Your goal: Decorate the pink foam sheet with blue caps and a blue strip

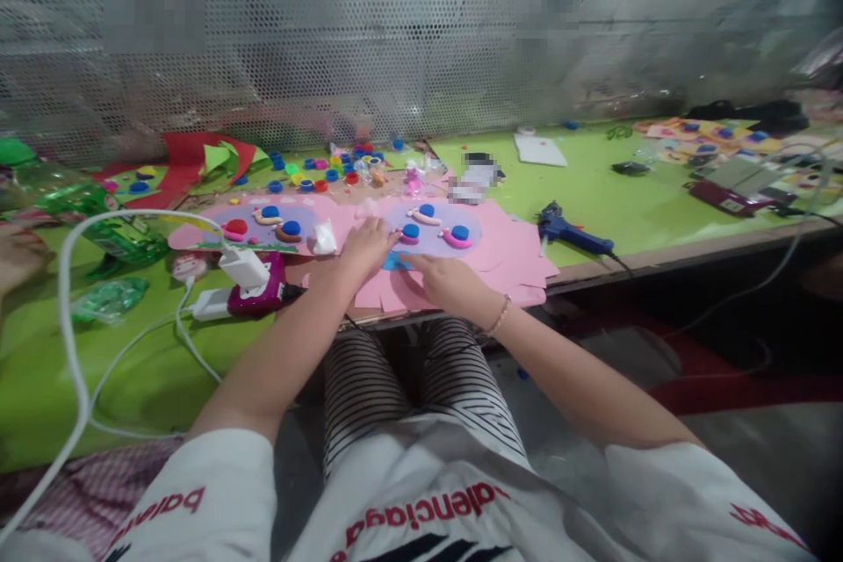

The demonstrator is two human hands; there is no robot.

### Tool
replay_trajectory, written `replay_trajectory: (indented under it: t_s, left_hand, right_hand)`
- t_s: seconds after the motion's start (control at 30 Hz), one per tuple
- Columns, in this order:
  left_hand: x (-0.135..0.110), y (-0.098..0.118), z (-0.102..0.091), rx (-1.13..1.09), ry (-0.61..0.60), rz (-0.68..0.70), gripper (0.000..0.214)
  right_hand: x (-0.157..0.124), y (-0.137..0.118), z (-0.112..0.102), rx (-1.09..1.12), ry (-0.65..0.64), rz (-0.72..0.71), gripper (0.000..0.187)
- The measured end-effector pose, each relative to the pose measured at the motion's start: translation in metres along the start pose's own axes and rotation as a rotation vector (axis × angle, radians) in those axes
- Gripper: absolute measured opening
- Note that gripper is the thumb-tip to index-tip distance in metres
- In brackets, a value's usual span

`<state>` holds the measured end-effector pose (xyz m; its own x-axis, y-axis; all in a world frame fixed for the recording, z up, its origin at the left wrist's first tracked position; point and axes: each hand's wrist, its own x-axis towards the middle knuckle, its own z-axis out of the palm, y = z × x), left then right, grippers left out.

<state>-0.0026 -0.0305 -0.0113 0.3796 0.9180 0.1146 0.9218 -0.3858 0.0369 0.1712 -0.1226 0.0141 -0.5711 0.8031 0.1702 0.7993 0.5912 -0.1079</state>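
Observation:
My left hand (367,243) lies flat on pink paper (514,233), its fingertips at the left edge of a lilac oval (431,230). My right hand (448,279) has its index finger stretched out, touching a flat blue piece (395,261), perhaps clay, at the oval's lower edge. On the oval sit three snail shapes with blue bottle-cap shells, among them a bright pink snail (457,237) and a pale snail (425,214). Left of my left hand lies a similar pink sheet with several snails, including a red one (235,229), and a small white packet (325,237).
A blue glue gun (576,233) lies to the right. A purple power strip (260,285) with white plugs and cables stands at left, near a green bottle (118,233). Several loose bottle caps (320,165) lie behind. A perforated metal screen (369,35) backs the table. Someone's hand (23,256) shows at far left.

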Motion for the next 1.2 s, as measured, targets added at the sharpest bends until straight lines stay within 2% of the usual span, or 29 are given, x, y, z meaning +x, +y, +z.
replay_trajectory:
  t_s: [0.1, 0.27, 0.4, 0.57, 0.73, 0.83, 0.97, 1.07, 1.2]
  left_hand:
    - [0.0, 0.0, 0.0, 0.015, 0.018, -0.023, 0.04]
    - [-0.003, -0.002, 0.001, 0.034, 0.009, -0.007, 0.04]
    - [-0.003, 0.001, 0.002, 0.055, 0.029, -0.025, 0.043]
    - [-0.001, 0.009, 0.002, 0.076, 0.118, -0.177, 0.05]
    - [-0.009, 0.009, -0.001, 0.059, 0.141, -0.233, 0.05]
    - [-0.01, 0.003, -0.001, 0.026, 0.082, -0.243, 0.049]
    - [-0.002, -0.012, 0.003, -0.038, -0.073, -0.251, 0.049]
    - [0.006, -0.023, 0.004, -0.051, -0.092, -0.253, 0.051]
    - [0.011, -0.027, 0.006, -0.044, -0.07, -0.256, 0.053]
  right_hand:
    - [0.0, -0.012, -0.001, -0.153, -0.08, -0.058, 0.042]
    - [-0.002, -0.02, -0.007, -0.311, -0.153, -0.049, 0.039]
    - [-0.007, -0.013, -0.009, -0.323, -0.147, -0.049, 0.039]
    - [-0.017, -0.007, -0.012, -0.324, -0.155, -0.02, 0.033]
    - [-0.017, 0.003, -0.023, -0.268, -0.195, 0.0, 0.024]
    - [-0.005, 0.009, -0.024, -0.225, -0.174, 0.047, 0.033]
    - [0.015, 0.008, -0.007, -0.187, -0.06, 0.011, 0.05]
    - [0.022, 0.006, 0.007, -0.176, -0.098, 0.019, 0.05]
    - [0.023, 0.006, 0.011, -0.123, -0.128, 0.016, 0.051]
